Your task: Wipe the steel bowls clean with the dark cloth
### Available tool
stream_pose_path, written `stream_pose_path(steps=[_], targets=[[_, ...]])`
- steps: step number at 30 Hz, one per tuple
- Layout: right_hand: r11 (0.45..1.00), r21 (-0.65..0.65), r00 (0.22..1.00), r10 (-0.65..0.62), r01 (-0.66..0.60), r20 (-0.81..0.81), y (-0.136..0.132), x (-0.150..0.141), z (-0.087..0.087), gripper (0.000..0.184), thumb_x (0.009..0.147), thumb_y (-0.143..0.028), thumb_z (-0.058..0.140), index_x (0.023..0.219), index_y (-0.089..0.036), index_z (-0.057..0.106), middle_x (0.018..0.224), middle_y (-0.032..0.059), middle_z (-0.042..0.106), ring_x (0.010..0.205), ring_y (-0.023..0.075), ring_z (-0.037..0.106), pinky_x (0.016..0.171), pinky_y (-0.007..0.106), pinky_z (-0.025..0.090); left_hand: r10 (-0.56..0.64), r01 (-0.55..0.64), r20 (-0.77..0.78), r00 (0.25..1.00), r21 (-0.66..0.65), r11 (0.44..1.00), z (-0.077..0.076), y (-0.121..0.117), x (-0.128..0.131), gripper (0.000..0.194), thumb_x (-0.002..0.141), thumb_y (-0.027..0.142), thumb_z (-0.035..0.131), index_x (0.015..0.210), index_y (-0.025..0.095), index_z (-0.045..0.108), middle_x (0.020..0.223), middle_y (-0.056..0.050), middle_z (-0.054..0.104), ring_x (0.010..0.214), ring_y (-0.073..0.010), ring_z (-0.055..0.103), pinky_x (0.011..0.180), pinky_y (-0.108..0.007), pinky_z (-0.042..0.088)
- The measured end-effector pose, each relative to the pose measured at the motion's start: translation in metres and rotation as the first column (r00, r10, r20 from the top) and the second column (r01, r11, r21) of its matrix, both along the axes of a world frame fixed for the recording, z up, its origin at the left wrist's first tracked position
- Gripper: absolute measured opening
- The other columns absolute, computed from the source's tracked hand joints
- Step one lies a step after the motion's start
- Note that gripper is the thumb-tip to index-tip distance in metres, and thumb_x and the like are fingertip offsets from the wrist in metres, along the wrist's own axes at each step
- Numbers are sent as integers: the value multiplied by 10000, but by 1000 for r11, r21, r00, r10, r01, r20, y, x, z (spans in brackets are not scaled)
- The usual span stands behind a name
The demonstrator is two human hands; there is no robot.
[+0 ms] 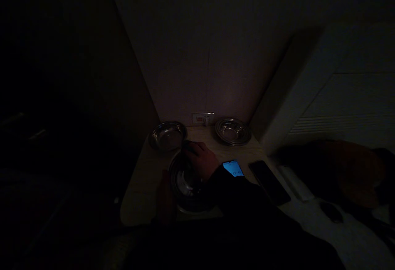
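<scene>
The left hand (pixel 166 198) and right hand (pixel 203 159) seem partway with the near bowl (pixel 187 184), grips too dark to tell; the far-left bowl (pixel 168 137) and far-right bowl (pixel 232 133) wait behind.

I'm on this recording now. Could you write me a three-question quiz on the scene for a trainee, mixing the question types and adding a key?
1. True or false: as seen in the picture, the phone with the lit screen lies to the left of the dark-screened phone.

2. Which hand is at the left side of the metal bowl nearest the person?
A: right
B: left
C: both
D: neither

3. Fill in: low on the wall behind the table is an electrical ____.

Key:
1: true.
2: B, the left hand.
3: socket.
</scene>
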State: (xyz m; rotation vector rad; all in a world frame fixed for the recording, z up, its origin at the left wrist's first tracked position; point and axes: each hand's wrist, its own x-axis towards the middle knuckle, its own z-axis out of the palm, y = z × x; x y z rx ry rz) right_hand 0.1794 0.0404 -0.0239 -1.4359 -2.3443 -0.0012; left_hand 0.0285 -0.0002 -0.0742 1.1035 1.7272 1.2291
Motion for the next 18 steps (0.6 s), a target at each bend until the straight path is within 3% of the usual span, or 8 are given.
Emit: stream_pose_path(steps=[3,6,11,15,18], targets=[[993,-84,994,-72,78,78,1,22,0,345,873,-136,481,1207,-154,565,1274,132,512,1142,256,424,938,381,421,12,-12,0,1000,-59,998,17,-2,-2,480,872,469,363,1014,119,659,971,-128,682,923,-255,623,780,-333,486],[985,-139,991,-84,99,107,-18,34,-10,302,849,-104,494,1124,-123,617,1191,170,561,1061,273,487,841,395,473,39,-39,-8,999,-108,993,31,-2,0,484,895,451,298,1056,151,642,1076,-111,659,1001,-234,605,847,-324,473],[970,-243,992,35,-6,117,-56,26,-27,161,798,-136,582,880,-203,703,1018,78,651,941,215,562,762,311,498,24,-29,-38,999,-125,992,36,-2,7,426,901,341,295,1146,153,588,1153,-103,624,1064,-216,576,891,-312,454],[977,-158,983,162,-146,92,-38,16,-19,225,854,-155,535,1036,-205,657,1190,77,586,1104,216,488,895,349,447,-61,45,-152,986,-107,993,25,-4,7,276,803,201,454,998,157,645,1011,-114,670,1013,-256,593,898,-351,446],[969,-117,969,230,-219,93,-13,17,-10,229,866,-131,502,1038,-166,649,1214,109,567,1173,242,434,953,418,395,-105,98,-216,971,-40,994,25,-5,3,286,743,136,506,995,149,641,1048,-128,658,1049,-269,578,939,-363,419]])
